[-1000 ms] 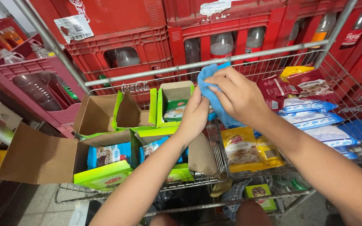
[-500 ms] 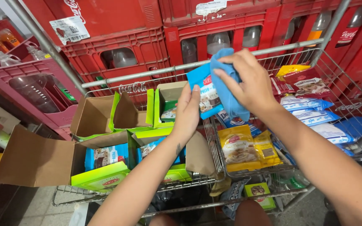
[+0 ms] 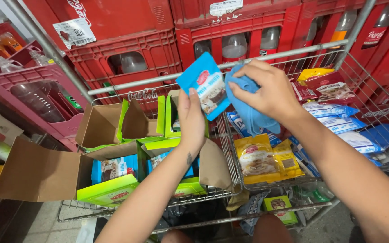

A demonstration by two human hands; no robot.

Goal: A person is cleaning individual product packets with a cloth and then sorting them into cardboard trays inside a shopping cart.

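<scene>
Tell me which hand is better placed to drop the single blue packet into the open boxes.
Left, probably. The left hand holds the single blue packet directly above the open cardboard boxes, while the right hand grips a bunch of blue packets over the wire cart.

Wire cart with cardboard boxes, packets

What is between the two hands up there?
In the head view, a blue packet sits between the left hand and the right hand, which grips a bunch of blue packets.
</scene>
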